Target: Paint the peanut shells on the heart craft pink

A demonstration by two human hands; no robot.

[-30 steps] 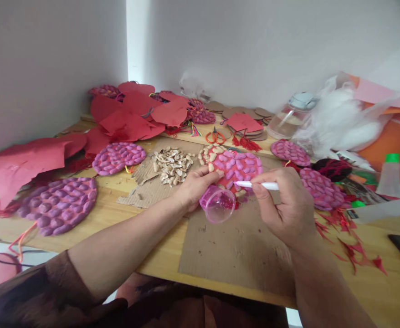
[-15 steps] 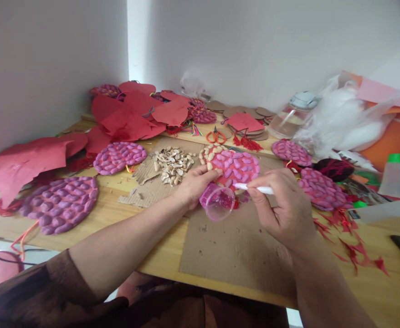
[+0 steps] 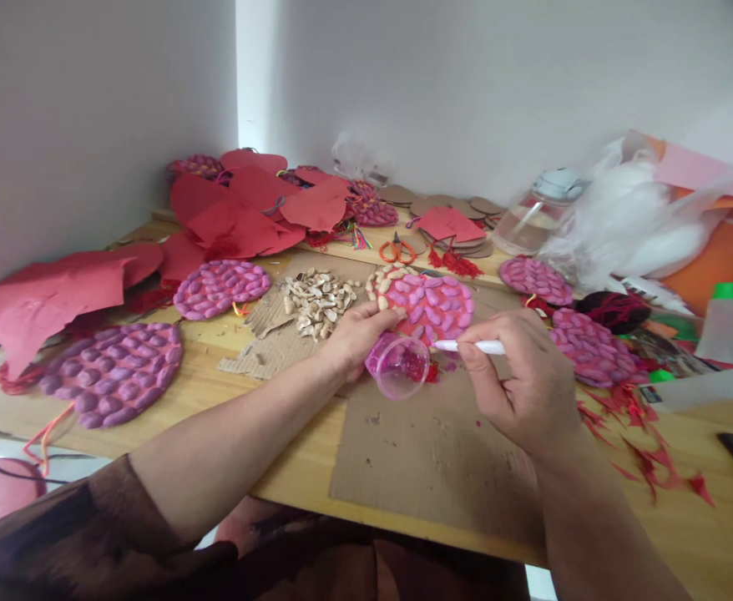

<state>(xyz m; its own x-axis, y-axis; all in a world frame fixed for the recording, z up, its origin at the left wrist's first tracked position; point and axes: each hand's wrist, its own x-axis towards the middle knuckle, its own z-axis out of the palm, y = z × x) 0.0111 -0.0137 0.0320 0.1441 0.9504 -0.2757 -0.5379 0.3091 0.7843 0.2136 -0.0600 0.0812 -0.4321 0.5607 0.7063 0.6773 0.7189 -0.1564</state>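
My left hand (image 3: 361, 338) is closed around a clear plastic cup (image 3: 402, 367), tilted toward me, with purple paint inside. The thumb of that hand lies by the edge of a red disc (image 3: 432, 307) covered in peanut shells, most painted pink-purple and some at its left still bare. Pinched in my right hand (image 3: 517, 367) is a white pen-like paintbrush (image 3: 470, 346), its tip at the disc's lower edge, just right of the cup. Beneath them lies a cardboard sheet (image 3: 429, 455).
Loose peanut shells (image 3: 318, 302) are heaped left of the disc. Orange-handled scissors (image 3: 397, 249) lie behind it. Purple shell-covered discs (image 3: 113, 371) and red paper shapes (image 3: 241, 217) spread over the left side. A lidded jar (image 3: 533, 213) and a green-capped bottle (image 3: 722, 321) stand right.
The brush has shifted slightly right and down along the disc's lower edge with my right hand. The cup and disc have moved very little.
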